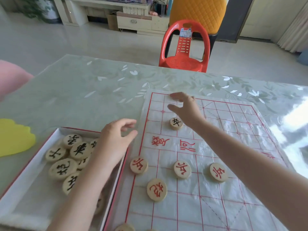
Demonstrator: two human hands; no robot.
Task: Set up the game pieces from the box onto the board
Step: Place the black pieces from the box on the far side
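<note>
The work is in the middle of the set-up; the board (216, 205), a thin sheet with red lines, lies on the table (83, 90), and the box (33, 194) stands just beside its left edge. On the near half there are three red pieces in one row (182, 169) and one more red piece (157, 190) behind them, nearer to the person; on the far half stands only one black piece (176, 123). Several black pieces (63, 169) lie in a loose heap in the box, so I judge that the black side is the step in hand now. The right hand (185, 107) reaches over the far left part of the board, past the single black piece; its thumb and fingers are spread and I see no piece between them, but the hand is blurred and what is under the palm is hidden. The left hand (115, 139) hovers above the right rim of the box, fingers loosely curled, with nothing in it as far as I can see. The next move, in my opinion, calls for this hand to go down into the heap and pinch one disc by its edge; the discs overlap, so the top one is the easy one to take; then it must be set on a line crossing, not inside a square, and the thin sheet may shift if a hand drags on it.
</note>
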